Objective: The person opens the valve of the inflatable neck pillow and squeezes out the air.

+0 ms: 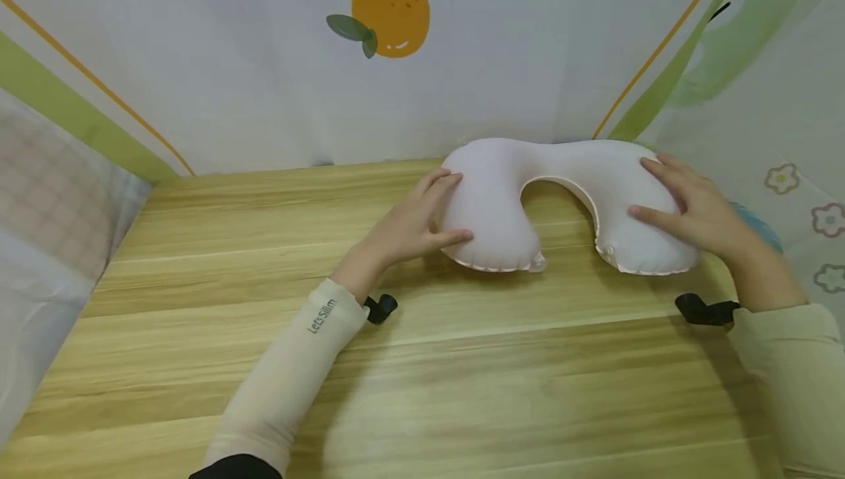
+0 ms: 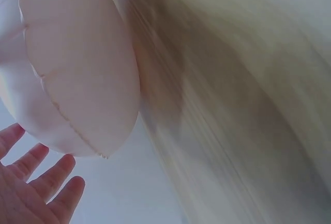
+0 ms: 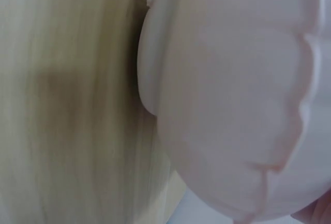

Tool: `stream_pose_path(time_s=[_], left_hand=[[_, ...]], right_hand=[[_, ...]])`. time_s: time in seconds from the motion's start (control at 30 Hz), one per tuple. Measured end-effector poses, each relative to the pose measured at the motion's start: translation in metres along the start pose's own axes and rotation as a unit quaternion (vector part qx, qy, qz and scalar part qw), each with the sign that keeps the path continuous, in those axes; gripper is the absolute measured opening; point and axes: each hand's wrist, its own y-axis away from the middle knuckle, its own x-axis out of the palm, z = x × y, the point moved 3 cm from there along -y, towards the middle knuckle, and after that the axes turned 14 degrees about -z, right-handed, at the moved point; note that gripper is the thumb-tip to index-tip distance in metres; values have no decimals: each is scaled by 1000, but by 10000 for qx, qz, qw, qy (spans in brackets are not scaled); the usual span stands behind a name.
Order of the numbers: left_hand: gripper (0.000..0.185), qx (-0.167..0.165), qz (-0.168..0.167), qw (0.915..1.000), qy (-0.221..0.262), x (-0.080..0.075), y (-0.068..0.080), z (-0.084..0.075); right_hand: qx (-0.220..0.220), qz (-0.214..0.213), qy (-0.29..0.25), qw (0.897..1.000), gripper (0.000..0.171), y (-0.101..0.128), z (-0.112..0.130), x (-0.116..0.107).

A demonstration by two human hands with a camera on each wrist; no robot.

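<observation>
A pale pink inflated U-shaped neck pillow [image 1: 488, 204] is at the back of the wooden table [image 1: 422, 369], its opening facing me. My left hand [image 1: 412, 222] rests against the pillow's left end, thumb and fingers spread. On the right end lies my right hand [image 1: 700, 207], thumb and fingers also spread over the surface. The left wrist view has the pillow's seamed end [image 2: 88, 63] close up, with extended left fingers [image 2: 54, 177] beside it. Most of the right hand is hidden in the right wrist view; only fingertips [image 3: 318, 211] show at the corner.
Behind the table hangs a white curtain [image 1: 264, 75] printed with an orange fruit. A flower-patterned sheet [image 1: 799, 244] is at the right, and pale cloth [image 1: 53, 207] lies along the left edge. Black wrist mounts [image 1: 706, 310] jut out near both sleeves.
</observation>
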Motion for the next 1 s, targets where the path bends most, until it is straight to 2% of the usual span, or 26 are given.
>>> stream_pose_path(time_s=[0.37, 0.5, 0.77, 1.0], left_hand=[[87, 80, 22, 10000, -49, -16, 14, 6], [88, 63, 37, 9999, -84, -20, 20, 8], [87, -18, 102, 9999, -106, -33, 34, 10], [84, 8, 46, 10000, -65, -42, 49, 13]], right_hand=[[-268, 205, 36, 9994, 84, 4, 15, 4], [-230, 225, -39, 9995, 84, 5, 19, 5], [-262, 256, -227, 9991, 83, 8, 28, 10], [-420, 224, -104, 9988, 84, 12, 39, 14]])
